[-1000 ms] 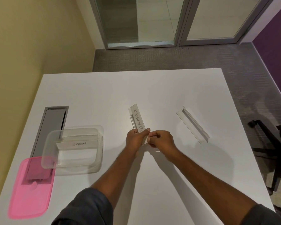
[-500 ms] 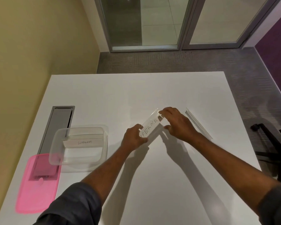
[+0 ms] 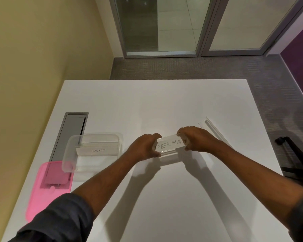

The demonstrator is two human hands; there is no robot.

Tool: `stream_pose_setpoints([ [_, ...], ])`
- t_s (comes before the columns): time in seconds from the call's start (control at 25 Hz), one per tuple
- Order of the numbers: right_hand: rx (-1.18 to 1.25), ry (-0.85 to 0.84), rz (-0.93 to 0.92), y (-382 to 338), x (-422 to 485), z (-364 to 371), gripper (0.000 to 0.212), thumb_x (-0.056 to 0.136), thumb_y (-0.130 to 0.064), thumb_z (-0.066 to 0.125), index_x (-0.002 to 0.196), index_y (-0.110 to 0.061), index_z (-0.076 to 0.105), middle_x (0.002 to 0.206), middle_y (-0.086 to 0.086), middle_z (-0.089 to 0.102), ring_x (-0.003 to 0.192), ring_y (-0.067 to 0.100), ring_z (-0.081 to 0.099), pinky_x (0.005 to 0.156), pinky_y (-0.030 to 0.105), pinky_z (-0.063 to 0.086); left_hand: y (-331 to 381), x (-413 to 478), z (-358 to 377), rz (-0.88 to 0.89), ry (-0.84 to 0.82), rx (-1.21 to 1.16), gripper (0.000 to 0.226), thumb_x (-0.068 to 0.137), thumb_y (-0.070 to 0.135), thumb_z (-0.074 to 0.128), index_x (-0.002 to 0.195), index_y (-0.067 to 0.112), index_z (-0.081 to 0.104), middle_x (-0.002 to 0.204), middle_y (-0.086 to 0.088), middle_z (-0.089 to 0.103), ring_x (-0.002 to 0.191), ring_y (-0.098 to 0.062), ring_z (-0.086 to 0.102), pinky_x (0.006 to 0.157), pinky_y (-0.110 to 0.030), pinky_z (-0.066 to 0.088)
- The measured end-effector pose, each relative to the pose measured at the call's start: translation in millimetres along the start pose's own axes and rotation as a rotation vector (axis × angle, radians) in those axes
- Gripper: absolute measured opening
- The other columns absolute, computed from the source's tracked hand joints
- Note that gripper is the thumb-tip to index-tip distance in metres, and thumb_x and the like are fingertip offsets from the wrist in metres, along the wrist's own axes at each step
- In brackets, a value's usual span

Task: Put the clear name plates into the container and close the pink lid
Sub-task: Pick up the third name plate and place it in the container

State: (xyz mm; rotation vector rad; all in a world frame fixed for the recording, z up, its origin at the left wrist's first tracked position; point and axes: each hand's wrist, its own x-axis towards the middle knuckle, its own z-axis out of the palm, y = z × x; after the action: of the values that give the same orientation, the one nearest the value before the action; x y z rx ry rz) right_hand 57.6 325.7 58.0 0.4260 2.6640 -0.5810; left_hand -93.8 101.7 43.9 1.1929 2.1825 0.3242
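A clear name plate (image 3: 169,147) with a handwritten card sits level above the table's middle. My left hand (image 3: 144,148) grips its left end and my right hand (image 3: 195,139) grips its right end. To the left stands the clear container (image 3: 69,154), open, with one name plate (image 3: 96,150) reading ELEPHANT inside it. The pink lid (image 3: 42,198) lies flat at the table's near left, partly under the container's corner. Another clear name plate (image 3: 213,129) lies on the table just beyond my right hand, partly hidden by it.
A grey cable tray (image 3: 72,130) is set into the white table (image 3: 164,102) behind the container. A yellow wall runs along the left. A black chair base (image 3: 294,154) stands on the carpet to the right. Glass doors are at the far end.
The held name plate has turned from pointing away to lying crosswise with its text facing me. My right hand slid from the near end to the plate's right end.
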Motion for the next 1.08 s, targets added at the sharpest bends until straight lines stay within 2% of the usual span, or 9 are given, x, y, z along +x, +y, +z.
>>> stream_pose_setpoints([
  [0.16,0.055,0.049,-0.007,-22,-3,2,0.059,0.075,-0.017,0.088,0.126,-0.026,0.062,0.114,-0.009,0.068,0.103,0.02,0.064,0.07,0.033,0.051,-17,-18,-25,0.0,-0.021,0.025,0.075,0.079,0.033,0.09,0.146,0.023,0.058,0.129,-0.004,0.072,0.111,-0.024,0.066,0.09,-0.039,0.058],
  [0.28,0.095,0.039,-0.032,-48,1,2,0.064,0.076,-0.018,0.089,0.132,-0.026,0.06,0.118,-0.009,0.067,0.107,0.017,0.062,0.081,0.038,0.056,-36,-37,-43,-0.01,0.014,0.026,0.064,0.076,0.032,0.091,0.136,0.025,0.068,0.12,-0.002,0.078,0.095,-0.017,0.065,0.078,-0.032,0.056],
  [0.44,0.12,-0.025,-0.105,-85,13,2,0.066,0.08,-0.018,0.087,0.139,-0.025,0.058,0.13,-0.005,0.066,0.115,0.02,0.062,0.093,0.044,0.057,-68,-69,-62,-0.052,0.038,0.045,0.057,0.073,0.026,0.089,0.127,0.03,0.073,0.116,0.004,0.08,0.094,-0.016,0.07,0.073,-0.029,0.061],
  [0.64,0.1,-0.048,-0.185,-140,34,15,0.061,0.08,-0.018,0.086,0.135,-0.023,0.058,0.125,-0.002,0.07,0.11,0.024,0.066,0.088,0.045,0.059,-109,-105,-82,-0.086,0.053,0.083,0.056,0.073,0.023,0.086,0.126,0.03,0.072,0.115,0.007,0.079,0.095,-0.016,0.07,0.072,-0.029,0.059],
  [0.84,0.043,-0.001,-0.222,-190,61,28,0.062,0.083,-0.02,0.085,0.138,-0.021,0.056,0.131,0.001,0.067,0.116,0.026,0.063,0.089,0.044,0.057,-151,-131,-101,-0.132,0.096,0.073,0.065,0.071,0.024,0.091,0.133,0.028,0.072,0.119,0.004,0.08,0.102,-0.018,0.073,0.085,-0.039,0.063],
  [1.08,-0.073,-0.017,-0.307,-242,91,46,0.062,0.084,-0.022,0.084,0.138,-0.017,0.054,0.128,0.006,0.068,0.113,0.031,0.065,0.084,0.044,0.057,-205,-153,-113,-0.156,0.111,0.081,0.066,0.072,0.018,0.092,0.134,0.025,0.073,0.121,-0.001,0.08,0.099,-0.018,0.072,0.078,-0.028,0.057],
])
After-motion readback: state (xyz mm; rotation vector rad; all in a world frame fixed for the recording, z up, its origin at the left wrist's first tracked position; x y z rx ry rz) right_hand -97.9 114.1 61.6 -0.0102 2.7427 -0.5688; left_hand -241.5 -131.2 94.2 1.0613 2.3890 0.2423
